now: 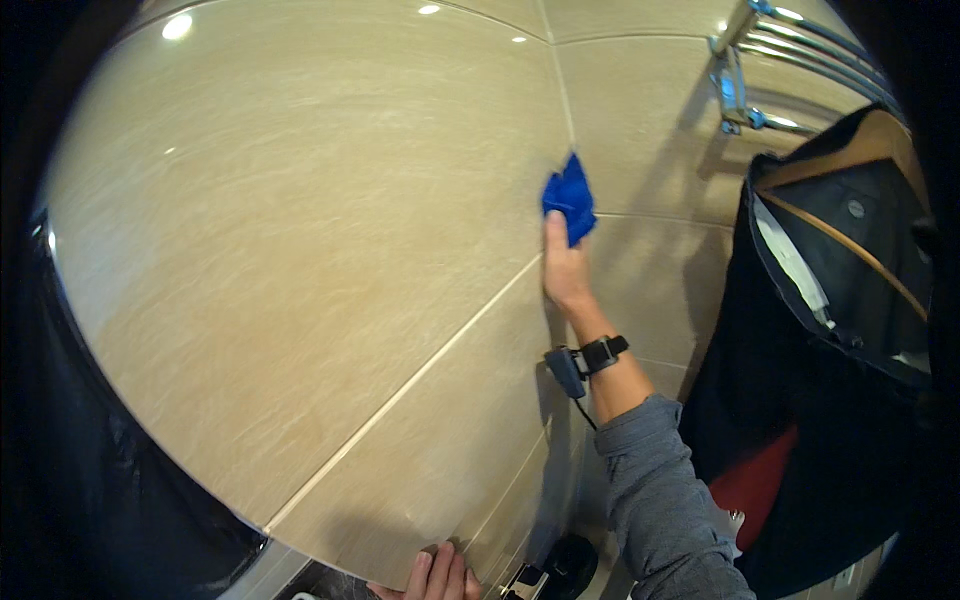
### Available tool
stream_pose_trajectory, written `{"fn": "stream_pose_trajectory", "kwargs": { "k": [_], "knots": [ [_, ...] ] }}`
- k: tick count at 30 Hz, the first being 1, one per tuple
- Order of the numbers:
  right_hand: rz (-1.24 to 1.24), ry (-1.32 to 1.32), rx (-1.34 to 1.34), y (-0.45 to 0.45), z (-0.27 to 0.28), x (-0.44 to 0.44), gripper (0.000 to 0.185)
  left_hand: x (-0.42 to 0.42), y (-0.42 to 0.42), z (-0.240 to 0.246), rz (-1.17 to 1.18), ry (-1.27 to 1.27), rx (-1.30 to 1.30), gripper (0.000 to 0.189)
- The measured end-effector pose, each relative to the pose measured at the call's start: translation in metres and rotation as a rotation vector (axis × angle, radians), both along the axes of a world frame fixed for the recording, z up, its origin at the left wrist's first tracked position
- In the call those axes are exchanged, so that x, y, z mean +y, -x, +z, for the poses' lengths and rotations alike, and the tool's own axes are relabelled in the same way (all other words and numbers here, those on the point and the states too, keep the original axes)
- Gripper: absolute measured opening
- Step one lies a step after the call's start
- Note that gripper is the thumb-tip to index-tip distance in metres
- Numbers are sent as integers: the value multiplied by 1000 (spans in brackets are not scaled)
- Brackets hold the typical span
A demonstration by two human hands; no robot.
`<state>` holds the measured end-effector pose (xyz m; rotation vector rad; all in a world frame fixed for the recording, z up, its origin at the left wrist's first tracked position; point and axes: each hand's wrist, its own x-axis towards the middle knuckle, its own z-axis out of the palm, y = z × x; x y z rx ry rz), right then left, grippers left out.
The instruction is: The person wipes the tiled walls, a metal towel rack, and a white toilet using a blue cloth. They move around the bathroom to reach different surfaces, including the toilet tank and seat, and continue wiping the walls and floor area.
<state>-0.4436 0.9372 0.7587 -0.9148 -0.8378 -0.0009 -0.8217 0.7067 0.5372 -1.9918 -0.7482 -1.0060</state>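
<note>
My right hand grips a crumpled blue cloth, thumb on its near side, at the corner where two walls of beige tile meet. A black wrist strap with a small grey device and a cable sits on that wrist, below a rolled grey sleeve. Only the fingers of my left hand show, at the bottom edge. They lie extended against the lower tiles with nothing visible in them; the palm is out of view.
At upper right, a chrome towel rail juts from the wall. Below it a dark garment hangs on a wooden hanger, close to my right arm. Black plastic sheeting covers the left side. A round black object stands low in the corner.
</note>
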Motion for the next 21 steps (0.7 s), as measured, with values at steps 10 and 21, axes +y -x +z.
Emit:
{"fn": "stream_pose_trajectory", "kwargs": {
  "k": [10, 21],
  "knots": [
    [-109, -215, -887, 155, -23, -125, 72, -5, 3, 9, -28, -9, 39, 30],
    [-111, -376, -1024, 127, 15, -106, 94, -4, 6, -7, -35, 101, 8, 33]
  ]
}}
